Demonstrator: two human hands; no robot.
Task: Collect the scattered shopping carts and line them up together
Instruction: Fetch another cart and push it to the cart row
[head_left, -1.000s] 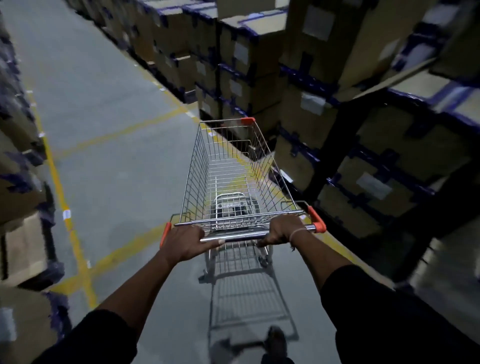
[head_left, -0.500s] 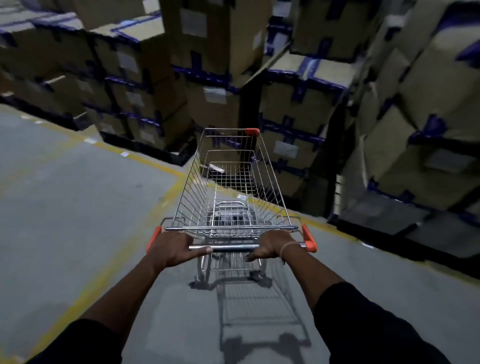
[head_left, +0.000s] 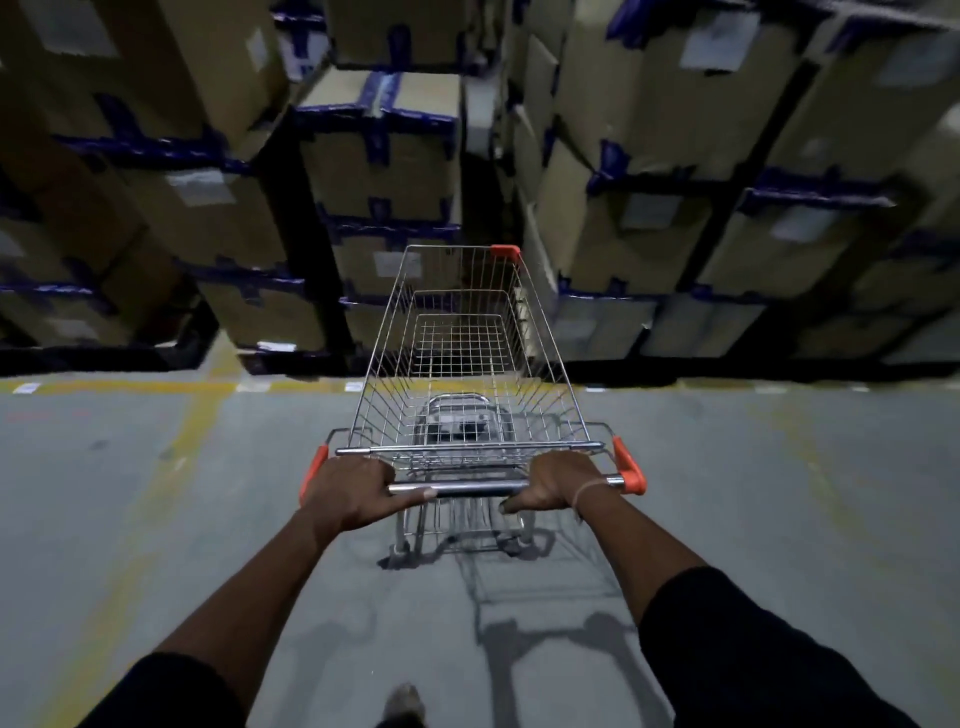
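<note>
A silver wire shopping cart (head_left: 462, 358) with orange corner caps stands on the grey floor right in front of me, its basket empty. My left hand (head_left: 353, 491) grips the left part of its metal handle bar (head_left: 457, 488). My right hand (head_left: 558, 480), with a thin band at the wrist, grips the right part of the same bar. The cart's front points at stacked boxes. No other cart is in view.
Tall stacks of cardboard boxes (head_left: 379, 156) with blue tape fill the racks straight ahead, left to right. A yellow floor line (head_left: 156, 387) runs along their base, another runs toward me on the left. Grey concrete floor (head_left: 130, 519) spreads on both sides. My shoe (head_left: 402, 701) shows below.
The cart and my view have swung to the right, from facing down the aisle to facing the box racks head-on. Both hands have kept their grip on the handle.
</note>
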